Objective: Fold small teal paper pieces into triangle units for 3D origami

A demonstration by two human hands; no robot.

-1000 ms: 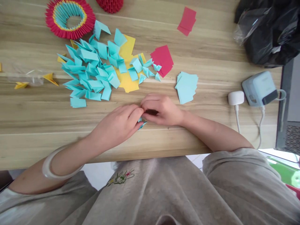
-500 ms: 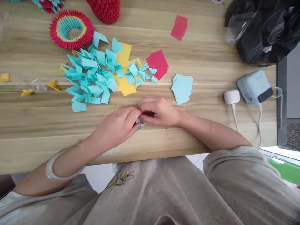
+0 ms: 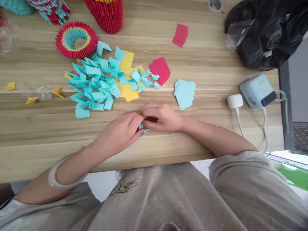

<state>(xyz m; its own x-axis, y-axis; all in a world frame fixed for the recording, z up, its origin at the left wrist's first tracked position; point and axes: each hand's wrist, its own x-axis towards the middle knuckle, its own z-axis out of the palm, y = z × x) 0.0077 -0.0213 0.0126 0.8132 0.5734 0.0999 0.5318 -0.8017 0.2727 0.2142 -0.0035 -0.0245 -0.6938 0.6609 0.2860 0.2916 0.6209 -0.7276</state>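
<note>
Near the front edge of the table, my left hand [image 3: 127, 126] and my right hand [image 3: 161, 116] meet at the fingertips. Both are closed around a small blue folded paper piece [image 3: 141, 126], mostly hidden by the fingers. A blue corner of paper [image 3: 144, 132] shows below my left thumb. Beyond my hands lies a heap of folded blue paper pieces [image 3: 96, 81]. Several smaller blue folded triangles [image 3: 142, 87] sit to its right, over yellow paper sheets [image 3: 130, 93]. A fanned stack of blue paper slips [image 3: 184, 93] lies right of my right hand.
Red slips [image 3: 160, 70] and more red slips [image 3: 180, 35] lie farther back. A red, yellow and blue paper ring [image 3: 92, 40] and a red folded-paper form [image 3: 112, 19] stand at the back left. On the right are a white charger [image 3: 235, 101], a bluish box [image 3: 257, 89] and a black bag [image 3: 262, 41].
The view has shifted slightly, so more of the table's far side shows. My hands keep nearly the same pinch on the blue paper piece.
</note>
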